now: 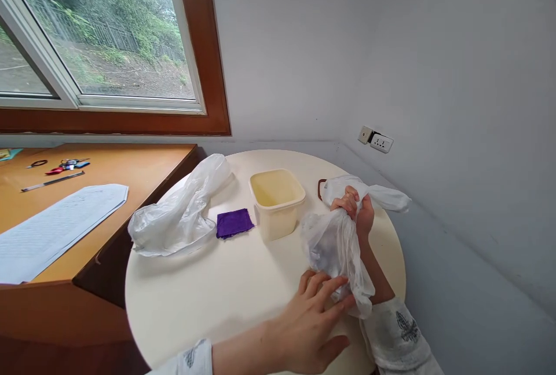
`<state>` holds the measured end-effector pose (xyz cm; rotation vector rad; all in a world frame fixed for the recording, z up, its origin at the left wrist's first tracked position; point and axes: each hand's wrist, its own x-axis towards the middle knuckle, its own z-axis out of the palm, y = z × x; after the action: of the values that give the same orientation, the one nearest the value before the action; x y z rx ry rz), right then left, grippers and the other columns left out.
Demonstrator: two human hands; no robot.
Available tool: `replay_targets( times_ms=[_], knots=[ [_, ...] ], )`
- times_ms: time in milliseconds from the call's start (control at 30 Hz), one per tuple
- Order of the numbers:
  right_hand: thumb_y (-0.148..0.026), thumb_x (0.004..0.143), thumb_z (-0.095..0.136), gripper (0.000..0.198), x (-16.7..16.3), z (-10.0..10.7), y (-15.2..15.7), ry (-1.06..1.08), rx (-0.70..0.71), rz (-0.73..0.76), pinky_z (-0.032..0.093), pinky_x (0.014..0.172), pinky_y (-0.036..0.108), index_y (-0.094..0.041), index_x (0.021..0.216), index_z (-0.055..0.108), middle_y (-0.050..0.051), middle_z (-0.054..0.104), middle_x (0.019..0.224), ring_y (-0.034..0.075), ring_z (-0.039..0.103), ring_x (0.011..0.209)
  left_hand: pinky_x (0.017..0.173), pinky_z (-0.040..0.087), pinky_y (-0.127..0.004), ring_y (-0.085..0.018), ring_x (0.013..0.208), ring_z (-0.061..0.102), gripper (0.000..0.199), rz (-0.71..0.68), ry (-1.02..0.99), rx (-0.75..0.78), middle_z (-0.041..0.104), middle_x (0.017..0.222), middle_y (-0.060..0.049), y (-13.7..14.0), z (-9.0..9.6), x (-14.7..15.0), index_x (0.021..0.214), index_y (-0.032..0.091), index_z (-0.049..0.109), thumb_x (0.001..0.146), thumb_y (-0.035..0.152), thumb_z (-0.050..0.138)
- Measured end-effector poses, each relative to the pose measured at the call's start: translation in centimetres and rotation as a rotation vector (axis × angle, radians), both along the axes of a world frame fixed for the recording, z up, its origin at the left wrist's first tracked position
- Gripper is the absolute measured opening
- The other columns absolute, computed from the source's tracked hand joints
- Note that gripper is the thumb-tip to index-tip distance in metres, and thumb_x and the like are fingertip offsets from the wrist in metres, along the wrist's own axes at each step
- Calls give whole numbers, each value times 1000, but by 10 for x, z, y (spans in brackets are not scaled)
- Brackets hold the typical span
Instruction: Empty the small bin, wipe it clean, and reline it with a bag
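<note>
- One tub, open and upright, stands on one round surface.
- Two hands, both the wearer's, are nearer than the tub or to its right.
- The right hand, right of the tub, has its fingers curled tight around the gathered neck of one held bag.
- The held bag, white and bulging, is just right of the tub, on its near side.
- The left hand, on the near side of the tub, has its fingers spread and grasps nothing visible; their tips overlap the held bag's lower part, and I cannot tell how firmly they touch.
- White plastic lies farther right of the tub, behind the right hand; whether it is a separate bag I cannot tell. One brown loop shows at its left end.
- One folded purple cloth lies just left of the tub.
- One loose bag, crumpled, lies farther left of the tub.
- Well left of the tub, one brown surface carries papers and one pen.
</note>
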<state>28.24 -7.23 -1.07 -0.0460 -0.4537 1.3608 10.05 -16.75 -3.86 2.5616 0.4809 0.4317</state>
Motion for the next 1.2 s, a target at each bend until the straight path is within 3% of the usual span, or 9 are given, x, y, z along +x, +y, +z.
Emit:
replay_targets(
  times_ms=[200,333,467,533,700,800,900,1067,1200],
  knots=[
    [-30,83,45,25,-4,6,1,33,-10,21,37,44,16,-21,63,33,-11,20,40,5,21,32,98,29,-50,-28,112,40,41,24,-103,-17,45,128,-12,4,2,1,117,21,44,77,20,52],
    [-32,82,48,27,-10,11,3,-24,21,59,35,43,15,-21,63,32,-12,18,40,5,16,33,93,38,-42,-22,109,42,26,280,-366,-111,47,113,-11,20,3,1,107,21,42,83,14,42],
    [-37,82,46,30,-18,19,-1,-68,3,76,31,39,15,-21,61,31,-12,16,38,5,11,31,98,33,-46,-24,117,36,47,473,-526,-163,39,121,-12,41,8,5,120,23,31,79,20,54],
    [-38,83,44,31,-22,24,-4,-81,11,94,29,38,15,-21,61,31,-13,17,38,5,10,31,98,33,-45,-24,118,36,49,493,-545,-208,39,122,-11,47,11,8,120,24,35,77,20,57],
    [-40,84,43,32,-24,31,-10,-137,78,134,28,38,14,-21,62,31,-12,17,38,6,10,31,92,37,-38,-22,108,46,9,450,-592,-337,50,113,-9,51,21,8,88,20,55,83,21,48],
    [-41,85,43,32,-22,30,-10,-127,130,156,29,39,14,-21,62,31,-12,16,39,6,10,31,76,41,-29,-17,86,51,10,413,-630,-455,56,93,-5,51,26,0,84,19,51,86,24,42],
    [-41,84,44,33,-21,28,-10,-106,113,160,30,40,15,-21,62,30,-12,15,39,6,10,32,61,35,-24,-13,67,44,11,434,-643,-545,50,74,0,51,31,-9,82,19,47,87,26,40],
    [-40,83,43,32,-26,27,-10,-148,-37,84,27,37,17,-22,60,29,-12,14,39,6,7,34,57,31,-23,-13,65,41,12,487,-663,-599,46,72,1,49,39,-17,79,19,46,87,26,40],
    [-42,82,45,34,-29,26,-9,-187,-3,100,27,38,16,-21,60,28,-11,13,40,6,7,34,54,28,-22,-12,60,37,10,516,-692,-659,42,65,3,48,44,-18,79,19,46,85,26,41]
  ],
)
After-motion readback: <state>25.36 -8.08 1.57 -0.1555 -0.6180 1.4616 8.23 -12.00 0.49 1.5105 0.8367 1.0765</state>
